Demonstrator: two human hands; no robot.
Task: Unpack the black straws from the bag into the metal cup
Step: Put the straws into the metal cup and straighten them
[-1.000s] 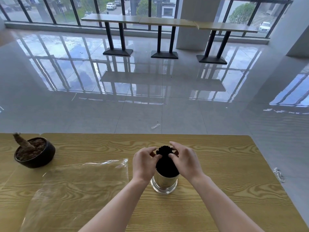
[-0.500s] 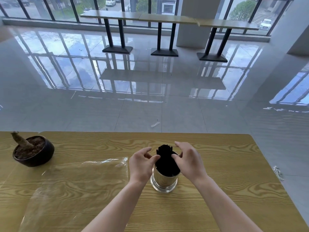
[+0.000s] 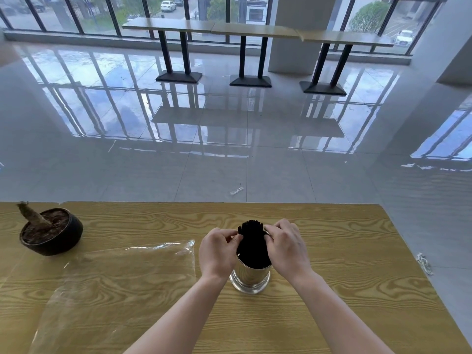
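Note:
A bundle of black straws (image 3: 251,241) stands upright in the shiny metal cup (image 3: 250,279) on the wooden table (image 3: 332,290). My left hand (image 3: 218,251) sits on the bundle's left side, its fingers curled in and pinching the straws near their tops. On the right side, my right hand (image 3: 286,245) has its fingertips curled against the straws. The clear plastic bag (image 3: 115,284) lies flat and empty on the table to the left of the cup.
A dark round pot (image 3: 51,233) with soil and a cut stump stands at the table's back left. The table's right edge runs close to the cup's right. Beyond the far edge lies glossy floor with high tables (image 3: 255,31) by the windows.
Both hands have closed in on the straw bundle again after loosening half a second ago. The cup and bag have not moved.

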